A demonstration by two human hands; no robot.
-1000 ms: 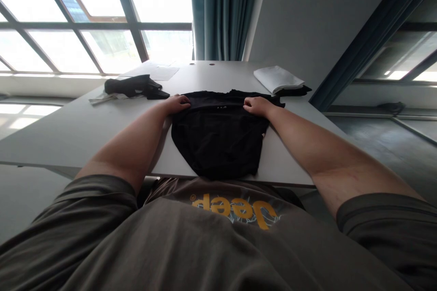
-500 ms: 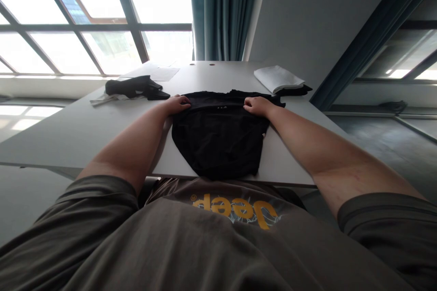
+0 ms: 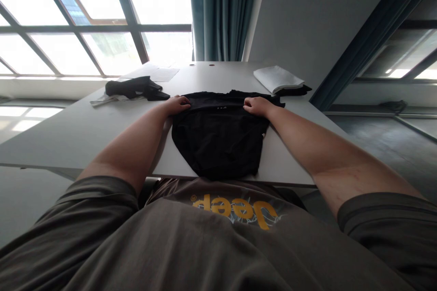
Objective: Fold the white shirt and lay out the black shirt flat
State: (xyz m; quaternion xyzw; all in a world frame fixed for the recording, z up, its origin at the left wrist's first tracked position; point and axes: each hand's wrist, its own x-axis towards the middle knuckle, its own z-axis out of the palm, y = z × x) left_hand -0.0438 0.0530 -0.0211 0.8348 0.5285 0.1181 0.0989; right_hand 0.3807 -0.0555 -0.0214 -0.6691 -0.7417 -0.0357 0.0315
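A black T-shirt (image 3: 218,141) lies spread on the white table in front of me, its lower end reaching the near edge by my body. A small pale mark shows on its upper part. My left hand (image 3: 178,104) is at the shirt's upper left, fingers curled and closed on the fabric. On the upper right, my right hand (image 3: 256,106) grips the cloth with bent fingers. Dark fabric sticks out to the right past that wrist. The fingertips are partly lost against the black cloth.
On the white table (image 3: 85,136), a crumpled dark garment (image 3: 133,87) lies over white cloth at the left. Folded white cloth (image 3: 278,79) rests on something black at the back right. Paper sheets (image 3: 160,73) lie at the far left, before windows and a blue curtain (image 3: 223,13).
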